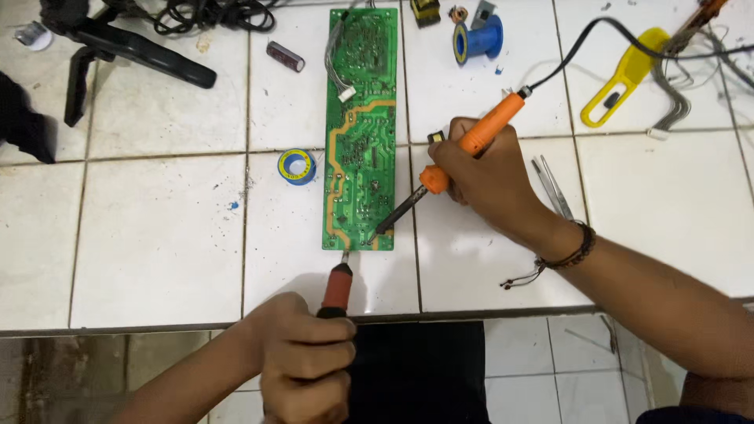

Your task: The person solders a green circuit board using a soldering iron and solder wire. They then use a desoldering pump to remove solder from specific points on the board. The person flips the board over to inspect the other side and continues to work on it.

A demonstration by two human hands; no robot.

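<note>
The green circuit board [360, 129] lay lengthwise on the white tiled table [157, 235], solder side up, and served as the reference for all positions. The right hand [483, 177] was clenched around an orange-handled soldering iron [463, 149], its dark tip touching the board's near right corner. The left hand [302, 357] was closed around a tool with a red and black handle [338, 289], its metal point meeting the board's near edge. Just left of the board sat a small blue and yellow solder spool [297, 166]. A pair of tweezers [552, 187] lay right of the board, beyond the right hand. A blue reel [477, 39] stood off the board's far right corner, and a dark cylindrical capacitor [285, 56] lay left of its far end.
</note>
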